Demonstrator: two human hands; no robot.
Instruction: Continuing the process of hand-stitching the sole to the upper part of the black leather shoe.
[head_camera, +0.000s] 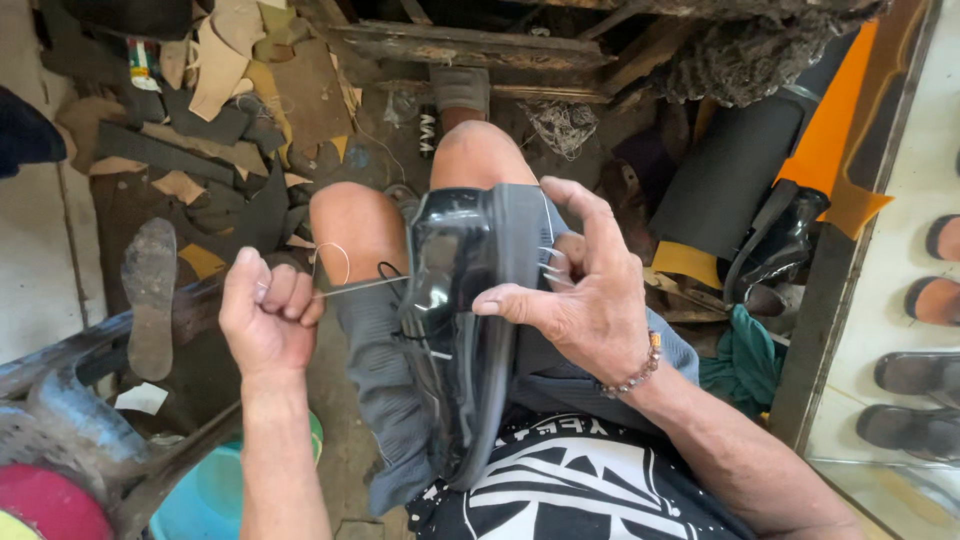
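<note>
**Black shoe on your lap, thread drawn out to the left**

Your right hand (585, 300) grips the glossy black shoe (465, 320), which rests sole-side right on your lap between your knees. Your left hand (265, 315) is clenched in a fist around a thin tool (350, 287), just left of the shoe, with a pale thread (335, 262) looping beside it. Leather scraps (215, 110) lie far left.
</note>
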